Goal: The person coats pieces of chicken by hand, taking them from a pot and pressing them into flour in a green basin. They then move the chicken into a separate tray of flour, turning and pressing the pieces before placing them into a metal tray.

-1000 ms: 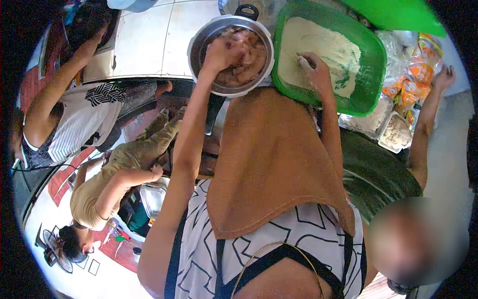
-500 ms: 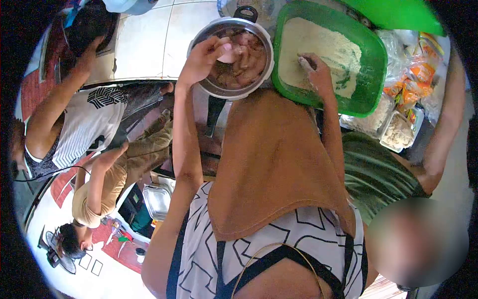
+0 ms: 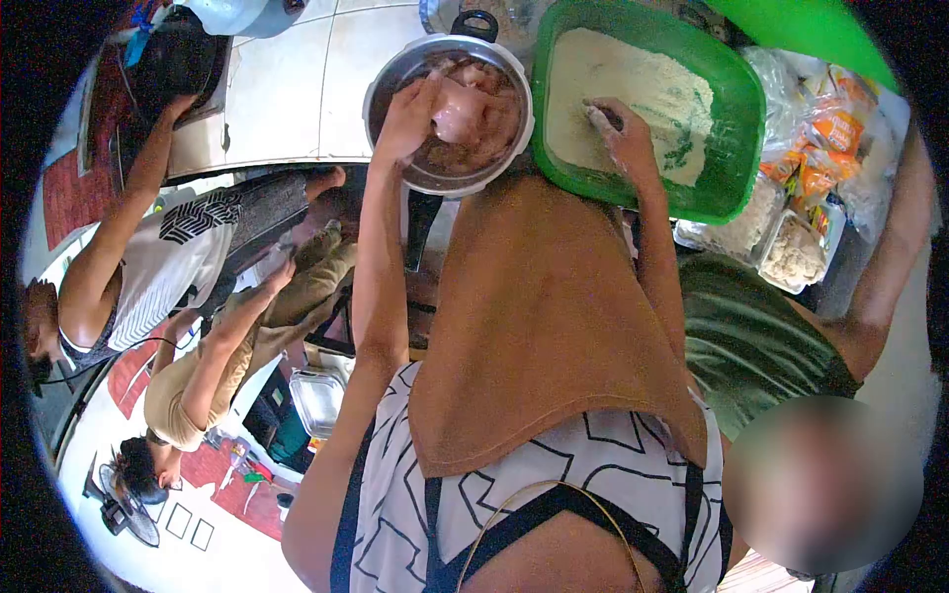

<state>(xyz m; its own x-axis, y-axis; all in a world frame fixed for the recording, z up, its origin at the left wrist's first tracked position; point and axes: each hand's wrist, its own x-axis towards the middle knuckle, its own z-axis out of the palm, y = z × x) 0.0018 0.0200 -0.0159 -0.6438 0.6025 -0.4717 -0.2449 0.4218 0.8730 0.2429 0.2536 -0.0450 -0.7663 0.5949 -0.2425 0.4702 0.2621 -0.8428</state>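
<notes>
A piece of raw chicken [image 3: 459, 111], pink and glossy, is in the grasp of my left hand [image 3: 404, 121], whose fingers close on its left side. It is over the metal pot [image 3: 525, 133], which has dark handles and holds more raw meat [image 3: 494, 150] in murky liquid. My right hand [image 3: 625, 141] hovers at the front of the green basin [image 3: 748, 148], low over the pale flour [image 3: 633, 74]. Flour coats its fingertips. The fingers are bent but apart, with nothing visible between them.
Right of the basin lie orange packets [image 3: 838, 128] and a plastic tray of coated pieces [image 3: 794, 249]. One person in a green shirt [image 3: 761, 336] stands close on my right. Two others are on the left, one reaching toward a dark pan [image 3: 178, 59] beside the tiled counter [image 3: 282, 89].
My left hand has turned, and the chicken piece now shows larger over the pot. My right hand has stayed nearly in place over the flour. The view has shifted slightly.
</notes>
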